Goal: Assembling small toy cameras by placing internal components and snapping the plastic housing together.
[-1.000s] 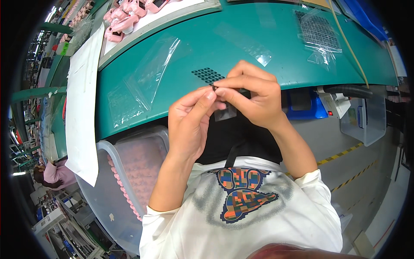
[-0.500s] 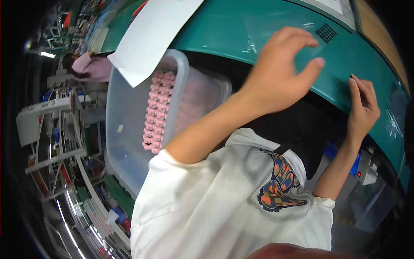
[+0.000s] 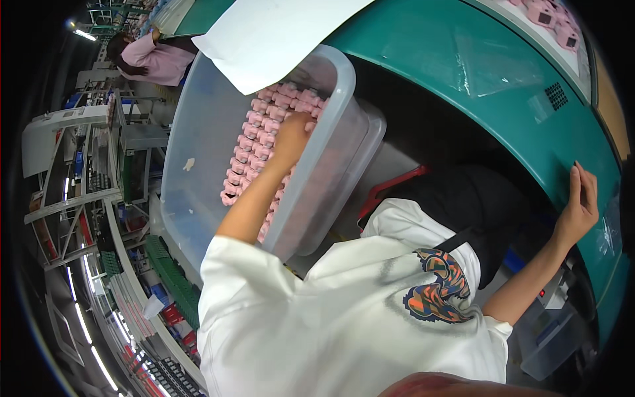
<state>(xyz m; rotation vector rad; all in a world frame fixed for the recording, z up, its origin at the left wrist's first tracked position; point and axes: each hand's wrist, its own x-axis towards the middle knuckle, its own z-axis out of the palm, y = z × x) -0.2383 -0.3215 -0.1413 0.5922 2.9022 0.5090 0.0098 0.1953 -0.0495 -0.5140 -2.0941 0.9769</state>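
Note:
My left hand (image 3: pixel 293 137) reaches down into a large translucent plastic bin (image 3: pixel 340 79) on my left. It rests on rows of small pink plastic pieces (image 3: pixel 254 142), packed side by side in the bin. Its fingers curl downward among them; the fingertips and anything between them are hidden. On the right, my right hand (image 3: pixel 579 202) is raised by the edge of the green tabletop (image 3: pixel 423 49). Thumb and fingers are pressed together there, with a tiny dark spot at the tips too small to name.
A white sheet (image 3: pixel 274 40) overhangs the bin's far end. More pink pieces (image 3: pixel 552 20) lie at the far right beyond the green surface. Clear plastic film (image 3: pixel 493 66) lies on the tabletop. A person in pink (image 3: pixel 155 59) is at the far left, near racks.
My left hand has moved from above the green tabletop, where it was empty with fingers apart, down left into the bin. My right hand stays pinched near the table edge. The view has shifted.

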